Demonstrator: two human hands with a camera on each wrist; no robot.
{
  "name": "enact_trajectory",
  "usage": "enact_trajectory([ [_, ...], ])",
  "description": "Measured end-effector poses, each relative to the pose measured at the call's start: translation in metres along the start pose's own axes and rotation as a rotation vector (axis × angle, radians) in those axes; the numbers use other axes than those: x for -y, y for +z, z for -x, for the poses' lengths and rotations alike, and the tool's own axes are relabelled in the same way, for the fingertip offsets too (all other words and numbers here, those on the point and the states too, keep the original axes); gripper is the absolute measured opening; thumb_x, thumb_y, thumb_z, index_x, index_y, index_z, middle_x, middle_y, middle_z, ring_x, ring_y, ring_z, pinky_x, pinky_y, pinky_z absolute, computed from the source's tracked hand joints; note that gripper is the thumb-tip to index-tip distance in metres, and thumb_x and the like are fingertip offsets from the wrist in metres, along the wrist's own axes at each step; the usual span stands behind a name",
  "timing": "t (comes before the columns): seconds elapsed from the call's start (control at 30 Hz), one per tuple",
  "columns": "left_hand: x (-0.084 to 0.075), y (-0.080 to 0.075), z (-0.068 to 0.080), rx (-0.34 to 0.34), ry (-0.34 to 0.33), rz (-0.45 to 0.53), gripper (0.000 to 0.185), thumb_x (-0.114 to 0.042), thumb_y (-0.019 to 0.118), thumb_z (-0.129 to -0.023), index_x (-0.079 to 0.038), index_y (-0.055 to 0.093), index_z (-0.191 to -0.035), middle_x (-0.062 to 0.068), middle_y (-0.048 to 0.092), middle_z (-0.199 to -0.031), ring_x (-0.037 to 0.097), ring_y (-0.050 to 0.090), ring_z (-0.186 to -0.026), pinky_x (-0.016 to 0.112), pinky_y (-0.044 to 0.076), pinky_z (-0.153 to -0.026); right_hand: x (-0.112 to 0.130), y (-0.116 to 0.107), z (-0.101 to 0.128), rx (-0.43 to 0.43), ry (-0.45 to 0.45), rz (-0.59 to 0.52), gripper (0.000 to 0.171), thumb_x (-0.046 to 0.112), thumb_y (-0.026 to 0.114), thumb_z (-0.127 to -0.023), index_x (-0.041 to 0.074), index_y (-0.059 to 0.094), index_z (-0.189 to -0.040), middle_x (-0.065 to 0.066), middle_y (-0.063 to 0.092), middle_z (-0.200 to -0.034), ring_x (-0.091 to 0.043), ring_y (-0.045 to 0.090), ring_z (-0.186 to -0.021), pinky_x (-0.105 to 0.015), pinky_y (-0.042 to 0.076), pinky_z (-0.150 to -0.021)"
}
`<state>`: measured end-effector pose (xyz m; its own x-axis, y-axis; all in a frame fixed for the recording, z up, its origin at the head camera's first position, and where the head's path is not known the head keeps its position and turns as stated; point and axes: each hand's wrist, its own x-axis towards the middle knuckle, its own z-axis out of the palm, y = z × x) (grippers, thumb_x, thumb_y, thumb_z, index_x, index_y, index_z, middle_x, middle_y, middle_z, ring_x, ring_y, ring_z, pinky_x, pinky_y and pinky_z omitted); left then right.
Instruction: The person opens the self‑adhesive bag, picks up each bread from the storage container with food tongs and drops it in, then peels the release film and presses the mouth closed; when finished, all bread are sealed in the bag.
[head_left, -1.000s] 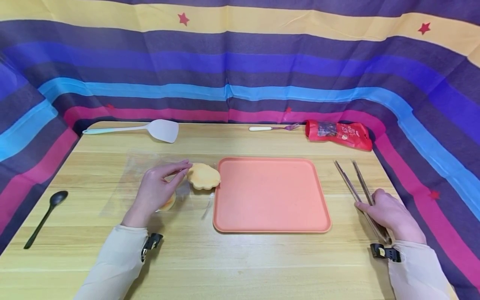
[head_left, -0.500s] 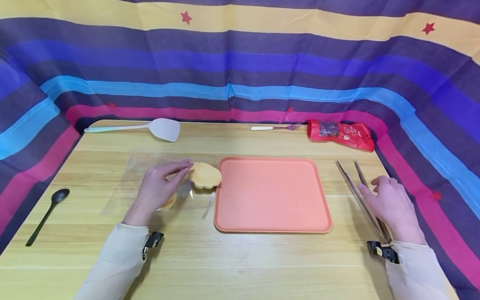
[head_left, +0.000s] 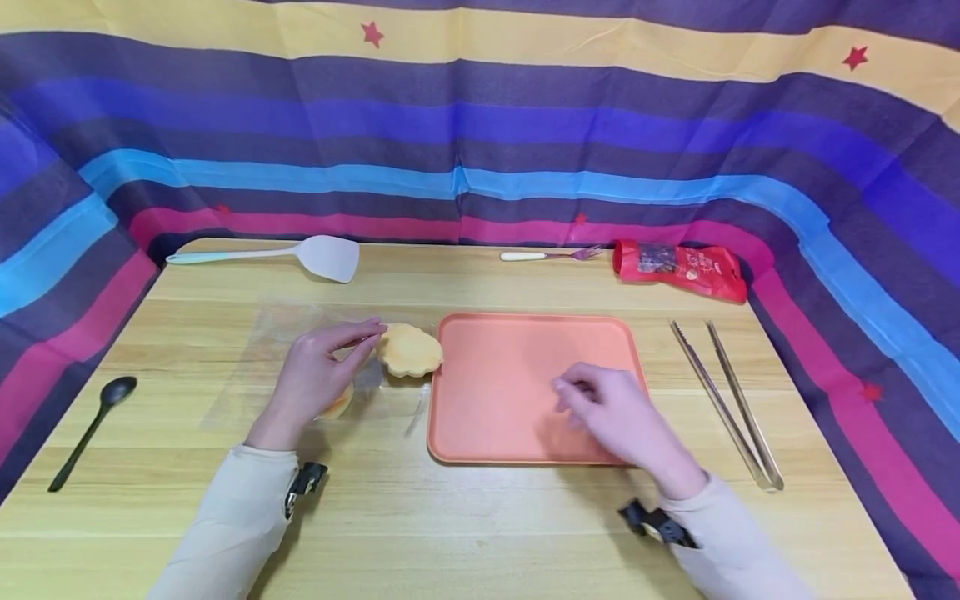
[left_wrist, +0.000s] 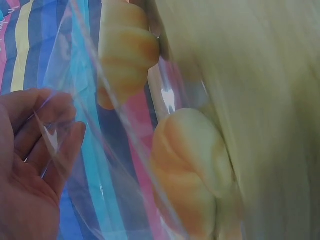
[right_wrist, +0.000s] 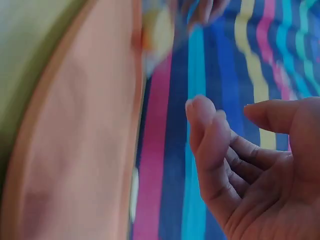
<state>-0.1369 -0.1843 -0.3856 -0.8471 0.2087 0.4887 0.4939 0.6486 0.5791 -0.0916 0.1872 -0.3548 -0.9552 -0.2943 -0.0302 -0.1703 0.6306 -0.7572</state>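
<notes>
My left hand (head_left: pixel 318 367) pinches the film of a clear plastic bag (head_left: pixel 251 367) between thumb and fingers. Inside the bag, a pale scalloped bread piece (head_left: pixel 410 350) leans by the left edge of the pink tray (head_left: pixel 495 400). Another browned bread piece (head_left: pixel 339 406) is partly hidden under that hand; in the left wrist view both bread pieces (left_wrist: pixel 190 165) show through the film. Above the right half of the tray hovers my right hand (head_left: pixel 607 408), fingers loosely bent, holding nothing. To its right, metal tongs (head_left: pixel 731 400) lie spread on the table.
A white spatula (head_left: pixel 326 257), a fork with a white handle (head_left: pixel 525 256) and a red packet (head_left: pixel 686 268) lie along the back edge. The black spoon (head_left: pixel 93 433) is at far left. A striped cloth (head_left: pixel 450 133) hangs around the table.
My right hand has let go of the tongs and swung left over the tray. The tongs stay on the table. My left hand and the bag have hardly moved.
</notes>
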Motion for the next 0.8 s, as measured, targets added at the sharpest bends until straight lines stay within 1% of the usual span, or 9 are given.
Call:
enact_trajectory([
  [0.1,0.0,0.001,-0.001,0.003,0.015,0.0,0.022,-0.001,0.073,-0.088,-0.005,0.075,-0.109,0.011,0.071,-0.112,0.03,0.068,-0.1,0.046,0.055,-0.082,0.018,0.027,-0.012,0.117,-0.036,-0.07,0.024,0.026,0.056,-0.102,0.006,0.069,-0.101,-0.002,0.069,-0.08,-0.018,0.066,-0.062,-0.03,0.055,-0.056],
  [0.23,0.001,0.003,-0.002,-0.009,0.045,0.003,0.022,0.001,0.074,-0.086,-0.004,0.075,-0.108,0.01,0.072,-0.109,0.029,0.069,-0.097,0.043,0.057,-0.078,0.036,0.059,-0.024,0.234,-0.058,-0.147,0.026,0.027,0.056,-0.102,0.007,0.071,-0.095,0.0,0.07,-0.075,-0.017,0.066,-0.06,-0.032,0.056,-0.056],
  [0.33,0.002,0.002,-0.002,-0.019,0.056,0.0,0.023,0.002,0.074,-0.085,-0.004,0.076,-0.107,0.01,0.072,-0.108,0.03,0.069,-0.096,0.044,0.057,-0.076,0.046,0.084,-0.028,0.331,-0.009,-0.287,0.028,0.025,0.056,-0.102,0.004,0.071,-0.09,-0.004,0.07,-0.074,-0.022,0.068,-0.061,-0.036,0.058,-0.057],
  [0.43,0.002,0.002,-0.002,-0.019,0.063,-0.01,0.023,0.002,0.074,-0.086,-0.005,0.076,-0.107,0.009,0.072,-0.109,0.03,0.069,-0.096,0.046,0.056,-0.08,0.056,0.107,-0.029,0.397,0.055,-0.43,0.03,0.023,0.058,-0.101,-0.001,0.07,-0.088,-0.01,0.07,-0.075,-0.027,0.069,-0.063,-0.038,0.059,-0.059],
  [0.53,0.002,0.002,-0.002,-0.016,0.068,-0.017,0.022,0.001,0.073,-0.087,-0.005,0.076,-0.107,0.01,0.072,-0.11,0.031,0.069,-0.097,0.047,0.055,-0.082,0.065,0.127,-0.028,0.431,0.115,-0.575,0.032,0.023,0.06,-0.1,-0.006,0.069,-0.092,-0.015,0.07,-0.077,-0.03,0.07,-0.065,-0.037,0.059,-0.06],
  [0.63,0.003,0.003,-0.002,-0.022,0.066,-0.02,0.021,0.001,0.074,-0.086,-0.005,0.076,-0.107,0.01,0.072,-0.109,0.03,0.069,-0.097,0.047,0.055,-0.082,0.07,0.146,-0.027,0.448,0.163,-0.743,0.034,0.023,0.06,-0.099,-0.011,0.067,-0.101,-0.019,0.07,-0.082,-0.033,0.071,-0.069,-0.037,0.06,-0.062],
  [0.73,0.003,0.004,-0.001,-0.026,0.066,-0.024,0.021,0.0,0.075,-0.086,-0.004,0.076,-0.107,0.01,0.072,-0.107,0.031,0.069,-0.097,0.047,0.055,-0.082,0.074,0.163,-0.028,0.442,0.208,-0.903,0.035,0.02,0.06,-0.099,-0.014,0.064,-0.105,-0.024,0.07,-0.086,-0.034,0.071,-0.072,-0.038,0.06,-0.065],
  [0.8,0.003,0.004,-0.002,-0.029,0.073,-0.025,0.021,0.0,0.075,-0.086,-0.004,0.076,-0.107,0.011,0.072,-0.106,0.031,0.069,-0.096,0.047,0.055,-0.081,0.078,0.171,-0.029,0.429,0.237,-0.986,0.036,0.019,0.06,-0.099,-0.016,0.063,-0.106,-0.026,0.069,-0.088,-0.033,0.072,-0.074,-0.038,0.06,-0.067],
])
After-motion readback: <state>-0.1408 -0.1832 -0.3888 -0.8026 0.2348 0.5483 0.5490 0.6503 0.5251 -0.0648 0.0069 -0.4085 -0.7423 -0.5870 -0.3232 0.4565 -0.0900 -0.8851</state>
